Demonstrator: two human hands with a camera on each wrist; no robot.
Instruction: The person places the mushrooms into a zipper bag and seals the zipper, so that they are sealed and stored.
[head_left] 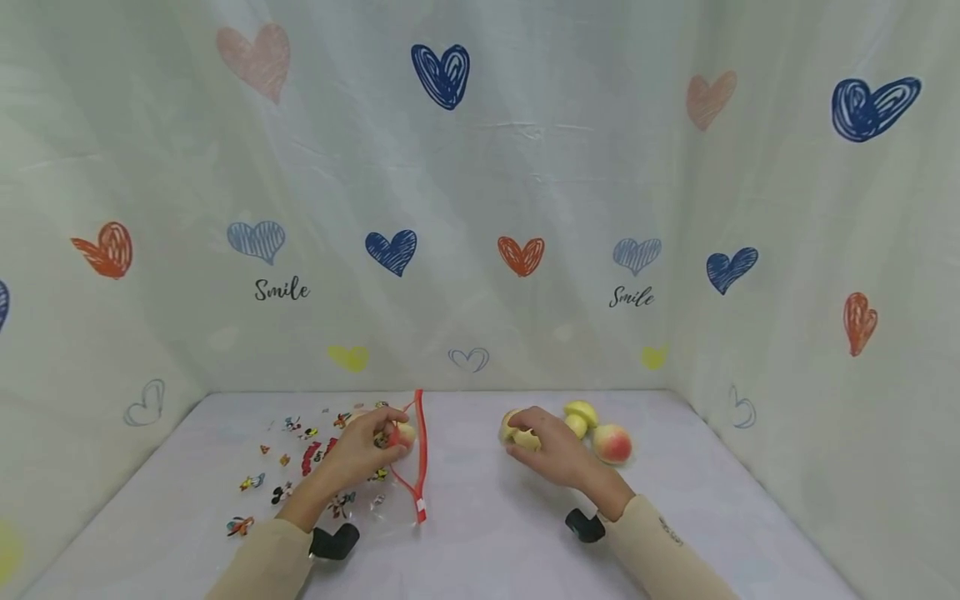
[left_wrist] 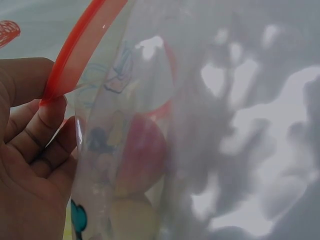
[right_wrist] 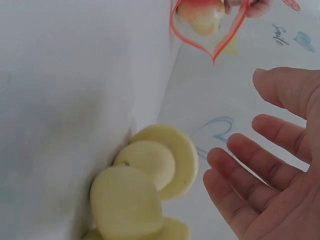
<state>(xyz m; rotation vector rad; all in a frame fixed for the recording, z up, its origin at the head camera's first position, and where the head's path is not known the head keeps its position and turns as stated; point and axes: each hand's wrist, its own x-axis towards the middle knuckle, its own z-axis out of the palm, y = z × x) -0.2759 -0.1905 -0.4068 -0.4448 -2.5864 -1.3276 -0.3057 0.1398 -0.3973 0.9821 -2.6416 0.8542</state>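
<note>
My left hand (head_left: 358, 450) pinches the red zip edge (head_left: 422, 450) of a clear plastic bag printed with small cartoon figures. In the left wrist view, thumb and fingers grip that red edge (left_wrist: 75, 50), and a pink-red and pale peach (left_wrist: 142, 155) shows blurred through the plastic. The bag's mouth gapes around a peach (right_wrist: 201, 15) in the right wrist view. My right hand (head_left: 558, 450) has spread fingers and holds nothing. Just by it lie pale yellow mushroom-shaped pieces (right_wrist: 127, 202), partly covered by the hand in the head view.
Right of my right hand sit another yellow mushroom-shaped piece (head_left: 582, 412) and a red-yellow peach (head_left: 612, 443). The white table (head_left: 480, 533) meets a curtain (head_left: 480, 317) with printed hearts at the back and sides.
</note>
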